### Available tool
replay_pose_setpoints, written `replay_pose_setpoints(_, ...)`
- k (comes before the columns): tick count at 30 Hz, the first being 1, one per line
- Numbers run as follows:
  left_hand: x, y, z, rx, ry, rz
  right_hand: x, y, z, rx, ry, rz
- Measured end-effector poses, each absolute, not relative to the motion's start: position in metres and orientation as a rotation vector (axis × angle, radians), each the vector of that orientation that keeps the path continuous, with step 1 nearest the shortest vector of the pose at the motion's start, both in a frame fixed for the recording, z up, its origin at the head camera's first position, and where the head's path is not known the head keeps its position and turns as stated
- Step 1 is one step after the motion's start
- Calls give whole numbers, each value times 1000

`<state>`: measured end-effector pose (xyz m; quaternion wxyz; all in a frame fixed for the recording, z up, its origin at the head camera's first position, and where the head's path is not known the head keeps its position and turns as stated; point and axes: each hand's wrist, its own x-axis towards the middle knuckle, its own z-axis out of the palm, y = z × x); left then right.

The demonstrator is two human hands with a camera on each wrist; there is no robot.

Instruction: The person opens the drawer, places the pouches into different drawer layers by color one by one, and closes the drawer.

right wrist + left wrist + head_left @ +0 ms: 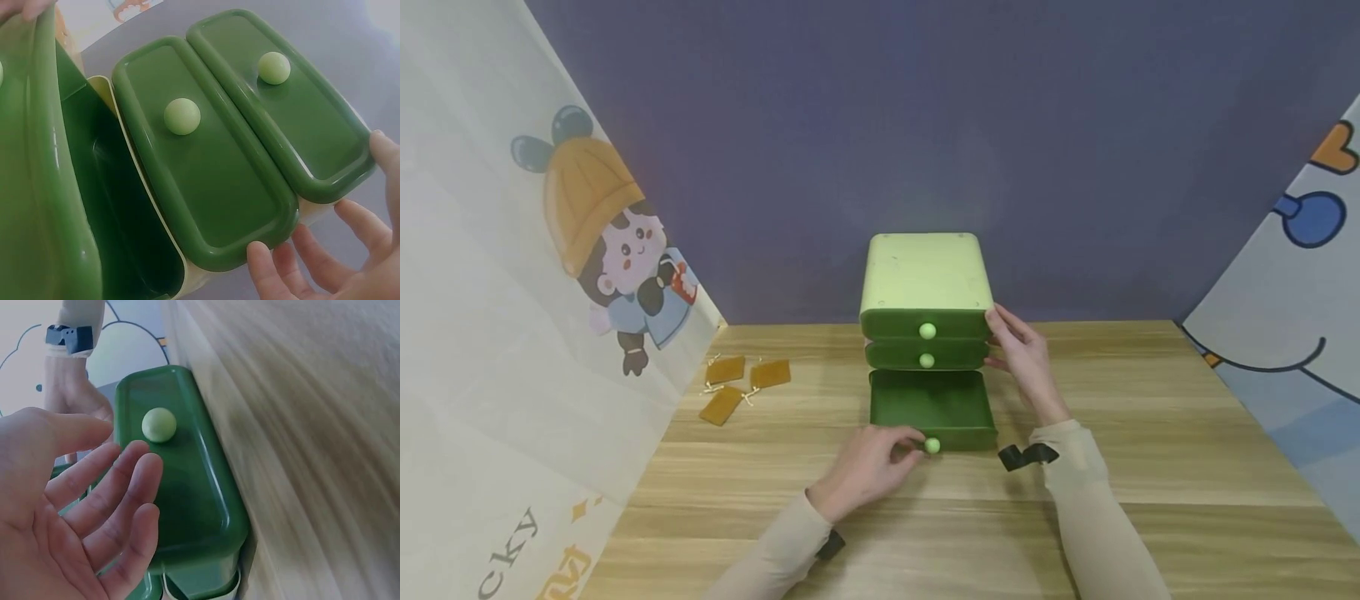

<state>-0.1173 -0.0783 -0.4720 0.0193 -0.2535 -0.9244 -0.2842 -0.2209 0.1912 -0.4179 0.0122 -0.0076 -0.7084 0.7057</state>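
Observation:
A small drawer cabinet with a pale green shell and dark green drawers stands against the back wall. Its bottom drawer is pulled out, and no contents show inside. The upper two drawers are closed. My left hand is beside the bottom drawer's round knob, fingers loosely bent. In the left wrist view the fingertips lie close to the knob without wrapping it. At the cabinet's right side, my right hand rests its thumb and fingers against the edges of the top drawer and middle drawer.
On the wooden table, left of the cabinet, lie several flat orange-brown pieces with pale strings, one of them a rectangular piece. A dark blue wall rises behind, with printed panels at both sides.

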Motion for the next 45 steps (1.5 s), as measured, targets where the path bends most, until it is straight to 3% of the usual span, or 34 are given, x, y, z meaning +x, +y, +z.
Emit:
replay_pose_setpoints(34, -126, -161, -457, -413, -2742, -867, -220, 195, -413, -50, -2239, 2201)
replay_pose_setpoints(45, -129, -210, -463, -203, -2782, -852, -222, 200, -409, 19, -2360, 2112)
